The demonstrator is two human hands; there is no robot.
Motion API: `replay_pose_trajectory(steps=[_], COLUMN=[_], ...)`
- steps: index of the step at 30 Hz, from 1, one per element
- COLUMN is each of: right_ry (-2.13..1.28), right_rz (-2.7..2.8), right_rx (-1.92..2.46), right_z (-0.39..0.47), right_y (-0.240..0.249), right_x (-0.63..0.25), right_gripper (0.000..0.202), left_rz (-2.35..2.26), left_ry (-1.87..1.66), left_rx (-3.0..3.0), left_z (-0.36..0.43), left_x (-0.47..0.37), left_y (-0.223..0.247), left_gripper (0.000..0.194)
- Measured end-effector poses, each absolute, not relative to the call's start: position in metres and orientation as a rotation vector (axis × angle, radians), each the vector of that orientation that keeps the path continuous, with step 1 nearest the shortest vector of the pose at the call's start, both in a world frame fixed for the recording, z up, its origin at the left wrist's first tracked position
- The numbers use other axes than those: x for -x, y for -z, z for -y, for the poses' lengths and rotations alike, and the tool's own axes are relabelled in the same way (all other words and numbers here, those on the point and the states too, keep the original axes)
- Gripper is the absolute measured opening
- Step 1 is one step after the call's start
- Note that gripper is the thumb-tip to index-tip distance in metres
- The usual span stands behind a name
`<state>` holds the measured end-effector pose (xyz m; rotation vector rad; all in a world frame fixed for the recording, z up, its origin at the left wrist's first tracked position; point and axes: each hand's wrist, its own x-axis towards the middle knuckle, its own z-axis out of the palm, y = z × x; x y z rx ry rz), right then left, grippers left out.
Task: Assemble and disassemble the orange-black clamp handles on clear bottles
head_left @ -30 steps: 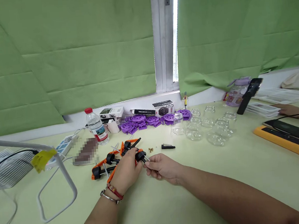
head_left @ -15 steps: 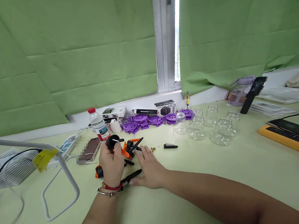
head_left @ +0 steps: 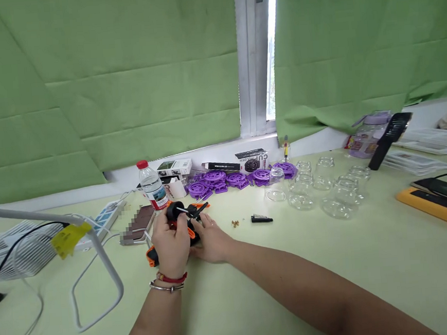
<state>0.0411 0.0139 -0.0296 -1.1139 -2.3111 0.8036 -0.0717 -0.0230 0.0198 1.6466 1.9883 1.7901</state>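
My left hand (head_left: 171, 244) is closed round a black round part (head_left: 174, 209) with a thin metal rod. Close against it on the right, my right hand (head_left: 210, 239) has its fingers on black and orange parts (head_left: 193, 234); what they grip is hidden. Another black and orange part (head_left: 152, 256) lies left of my left wrist. To the right on the table are small brass pieces (head_left: 235, 223) and a black piece with a spring (head_left: 262, 218).
Glass jars (head_left: 338, 200) stand at the right, purple plastic parts (head_left: 237, 180) along the back. A bottle (head_left: 153, 188) stands behind my left hand. A grey metal frame (head_left: 110, 269) rises at the left; a yellow-orange device (head_left: 435, 205) lies far right.
My right hand has moved left and up against my left hand, and its fingers have drawn in. The long black part that lay between my wrists is no longer visible there. The view has shifted slightly.
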Motion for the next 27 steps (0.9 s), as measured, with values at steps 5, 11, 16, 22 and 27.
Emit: replay_pose_trajectory(steps=[5,11,16,22,27], right_ry=[-1.094,-1.841,-1.914,-2.087,-2.062], right_rz=[1.878,1.49,1.554,1.489,1.468], right_rx=[0.959,0.812,0.794,0.673,0.605], right_z=[-0.026,-0.02,-0.01,-0.015,-0.013], right_y=[0.018,-0.005,-0.002,0.007,0.011], right_x=[-0.076,-0.14,-0.158,-0.156,-0.155], right_gripper=[0.037,0.037,0.034,0.035,0.037], left_rz=[-1.705,-1.262,-1.21,-1.002,-0.838], left_ry=[-1.419,-0.991,-0.924,-0.755,-0.782], left_rx=[-1.88,-2.141,-1.918,-1.457,-1.176], left_z=[0.025,0.041,0.043,0.038,0.039], left_x=[0.064,0.038,0.033,0.035,0.036], left_y=[-0.019,-0.021,-0.014,-0.012,-0.017], left_gripper=[0.03,0.024,0.019,0.015,0.016])
